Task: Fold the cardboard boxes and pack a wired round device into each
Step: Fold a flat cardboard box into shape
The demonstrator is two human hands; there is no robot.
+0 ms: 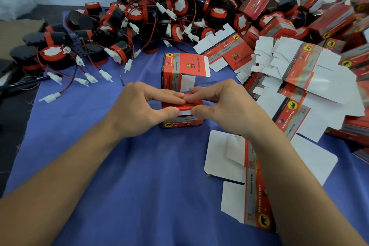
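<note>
Nearest, by the near right edge of the cloth-covered worktop [139, 185], a flat blank [249, 177] lies mostly white side up, partly under the right forearm. Mid-worktop, the box [182, 115] sits directly between the hands, its long axis running left to right, so neither hand is nearer. The left hand [147, 104] and right hand [219, 102] each pinch its top flap between thumb and fingers, fingertips almost meeting over it. The next move is likely pressing that flap down to tuck it in. Whether a device is inside cannot be seen. Just behind stands an open box [179, 68], lid up. Wired round devices [169, 6] are heaped along the far edge, and more blanks [299, 76] are stacked at the right edge. Print reads "ST", "Genuine Parts" and a line starting "12v", beside a yellow badge with a black animal.
</note>
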